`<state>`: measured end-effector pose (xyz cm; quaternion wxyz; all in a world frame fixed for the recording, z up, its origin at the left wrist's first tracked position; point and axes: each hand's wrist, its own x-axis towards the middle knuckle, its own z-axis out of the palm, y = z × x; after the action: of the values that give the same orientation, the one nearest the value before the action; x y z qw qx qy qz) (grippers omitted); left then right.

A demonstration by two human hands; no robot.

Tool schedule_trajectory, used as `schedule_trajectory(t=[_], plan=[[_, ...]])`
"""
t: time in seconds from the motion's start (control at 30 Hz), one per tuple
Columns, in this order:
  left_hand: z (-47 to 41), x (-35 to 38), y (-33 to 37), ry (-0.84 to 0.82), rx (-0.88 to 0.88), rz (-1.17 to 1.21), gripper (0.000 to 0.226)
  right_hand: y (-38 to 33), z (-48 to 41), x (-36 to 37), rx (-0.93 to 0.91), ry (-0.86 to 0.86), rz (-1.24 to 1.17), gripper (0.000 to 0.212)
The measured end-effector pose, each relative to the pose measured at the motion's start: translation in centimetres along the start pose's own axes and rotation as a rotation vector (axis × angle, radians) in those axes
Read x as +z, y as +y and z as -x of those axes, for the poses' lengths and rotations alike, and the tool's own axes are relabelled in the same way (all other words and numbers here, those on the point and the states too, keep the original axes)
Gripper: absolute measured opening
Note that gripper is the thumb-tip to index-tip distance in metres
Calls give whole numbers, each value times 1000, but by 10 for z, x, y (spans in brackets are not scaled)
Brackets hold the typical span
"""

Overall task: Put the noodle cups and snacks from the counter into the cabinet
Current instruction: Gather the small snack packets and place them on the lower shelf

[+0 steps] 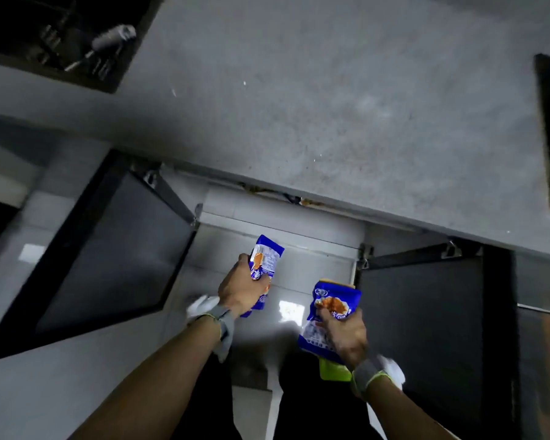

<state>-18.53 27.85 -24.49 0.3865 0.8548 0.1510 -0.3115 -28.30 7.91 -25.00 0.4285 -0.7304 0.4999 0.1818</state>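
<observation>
Below the edge of the grey speckled stone worktop [346, 100], two bare hands each hold a snack in front of an open cabinet [280, 230]. Both dark cabinet doors swing wide, the left dark glass door [108, 246] to one side and the right dark door [426, 312] to the other. Inside, the cabinet looks white and bright, with a pale shelf floor.

The left hand [240, 289] holds a small blue shiny snack packet with an orange picture [265, 257]. Its fingers [262, 284] curl tight around the lower half of the packet, and the top half sticks up toward the cabinet opening. The packet is in the air, right at the mouth of the cabinet.

The right hand [346, 336] holds a bigger blue shiny snack packet with an orange food picture [332, 308]. Its thumb presses on the front and the other fingers wrap behind, pinching the bag in the middle. A bit of yellow-green packet [332, 371] peeks out under this hand, touching the blue one. This bag is lower and closer to the person than the first one, beside the right door.

Each wrist has a grey band with a yellow-green edge [223, 319].

Up on the worktop, far left, a dark sink [19, 33] holds blurry metal things
</observation>
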Motion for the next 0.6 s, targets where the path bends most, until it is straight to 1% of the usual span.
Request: schedule_trajectory(t=[0.07,0.13,0.23,0.3,0.4,0.47,0.53,0.6], plan=[[-28,33,-25,13,-13,22,33,22,-38,22,-34,11,-41,37],[-63,70,-58,13,-27,49,38,47,-80,55,-40,10,-61,43],[-123,116,-99,25,-5,56,41,75,-147,111,-72,9,-114,51],[-165,147,-122,48,20,55,42,90,-190,148,-77,6,-110,53],[-222,187,-144,75,67,138,38,102,-240,195,-130,6,-81,52],[-243,205,-155,81,138,172,33,111,-262,218,-202,41,-89,53],[-255,206,-149,89,172,172,30,104,-278,223,-200,60,-91,53],[-251,199,-151,138,247,188,28,103,-281,227,-274,71,-119,53]])
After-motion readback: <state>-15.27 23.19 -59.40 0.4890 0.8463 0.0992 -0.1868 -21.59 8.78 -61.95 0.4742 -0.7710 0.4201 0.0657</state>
